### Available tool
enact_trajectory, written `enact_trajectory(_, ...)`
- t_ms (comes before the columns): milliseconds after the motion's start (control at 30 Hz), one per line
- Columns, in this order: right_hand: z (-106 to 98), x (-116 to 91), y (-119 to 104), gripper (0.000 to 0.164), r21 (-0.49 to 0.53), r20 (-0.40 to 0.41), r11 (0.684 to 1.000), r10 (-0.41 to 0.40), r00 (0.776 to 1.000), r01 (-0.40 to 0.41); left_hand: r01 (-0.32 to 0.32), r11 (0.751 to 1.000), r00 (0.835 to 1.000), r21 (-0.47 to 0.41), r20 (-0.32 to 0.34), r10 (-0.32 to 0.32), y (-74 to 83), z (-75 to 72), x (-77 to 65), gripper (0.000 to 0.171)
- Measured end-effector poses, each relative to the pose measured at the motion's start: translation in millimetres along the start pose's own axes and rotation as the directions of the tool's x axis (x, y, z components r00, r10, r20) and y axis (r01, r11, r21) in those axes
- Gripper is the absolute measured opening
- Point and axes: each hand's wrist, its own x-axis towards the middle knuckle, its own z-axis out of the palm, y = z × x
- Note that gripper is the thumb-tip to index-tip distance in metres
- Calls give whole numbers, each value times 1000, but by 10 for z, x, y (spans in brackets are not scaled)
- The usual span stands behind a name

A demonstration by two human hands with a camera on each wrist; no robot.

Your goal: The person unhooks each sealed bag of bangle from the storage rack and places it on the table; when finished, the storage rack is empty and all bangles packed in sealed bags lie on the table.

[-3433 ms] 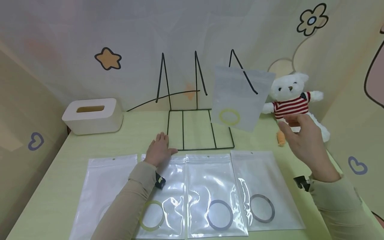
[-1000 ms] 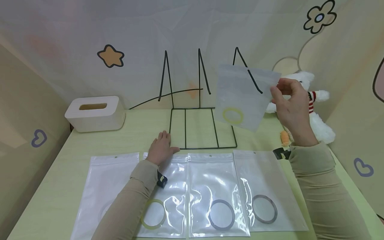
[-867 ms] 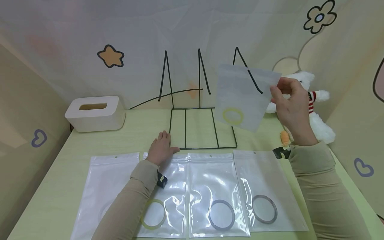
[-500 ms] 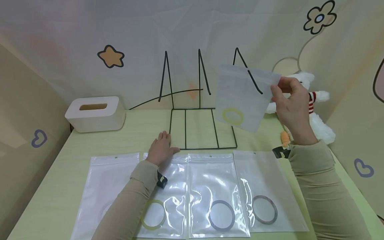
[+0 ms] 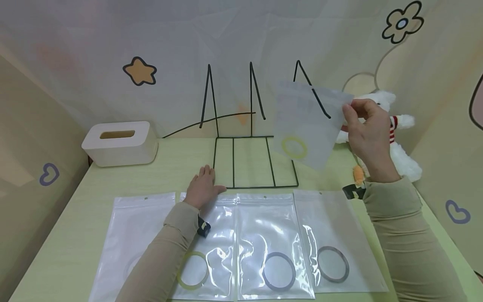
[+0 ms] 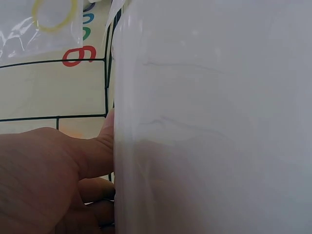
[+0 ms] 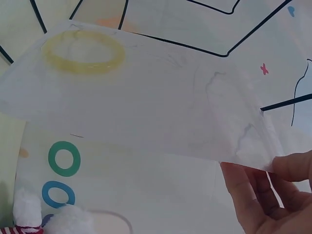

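A zip bag (image 5: pixel 299 111) with a yellow ring on it hangs from the right hook of the black wire rack (image 5: pixel 233 163). My right hand (image 5: pixel 369 136) pinches this bag's upper right corner between thumb and fingers, seen closely in the right wrist view. The hook's arm passes through the bag near its top edge. My left hand (image 5: pixel 202 186) rests at the rack base's front left corner, fingers extended along its left side and thumb along the front bar. In the left wrist view a pale glossy surface (image 6: pixel 209 117) covers part of that hand.
Several zip bags lie in a row at the front, including a purple-ringed bag (image 5: pixel 264 226) and a grey-ringed bag (image 5: pixel 324 222). A white tissue box (image 5: pixel 120 149) stands back left. Behind my right hand sits a plush bear (image 5: pixel 403 159), near an orange toy carrot (image 5: pixel 358 174).
My right hand came in from the right and now pinches the hanging bag's corner. The bag's lower part has shifted slightly right and down. My left hand stays at the rack's corner.
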Motion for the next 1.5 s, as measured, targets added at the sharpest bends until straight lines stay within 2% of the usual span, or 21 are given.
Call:
enact_trajectory(233,-10,-10,-6,37,27,-53,1000,9,999,-7,8,1000,1000,-9,9,-8,21,-8,-13,81)
enact_trajectory(500,-10,-15,-31,32,-5,-140,997,-77,987,77,8,1000,1000,-11,7,-8,20,-9,-26,80)
enact_trajectory(1267,-96,-95,-47,26,69,-165,992,-92,982,104,4,1000,1000,-9,3,-4,9,-10,4,82)
enact_trajectory(1500,-121,-159,-54,29,52,-169,992,-101,980,111,6,1000,1000,4,2,-6,-6,12,15,82)
